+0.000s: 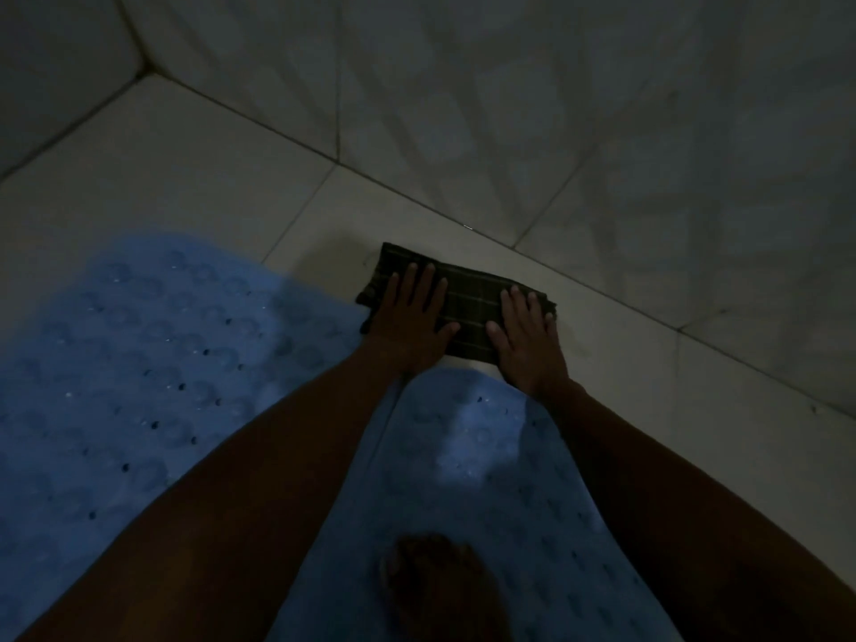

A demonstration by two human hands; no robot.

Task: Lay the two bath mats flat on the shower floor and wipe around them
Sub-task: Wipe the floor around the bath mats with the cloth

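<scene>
We press left hand (pixel 410 317) and right hand (pixel 528 338), fingers flat, on soft limp cloth (pixel 470 308), frame centre; blue mats (pixel 139 363) look rubbery, floppy — take by edges.

I crouch in dim light over a pale tiled floor (pixel 176 178); a grey tiled wall (pixel 602 108) rises on the far right.

Head camera looks steeply down, seemingly close, at the dim floor (pixel 194 178).
</scene>
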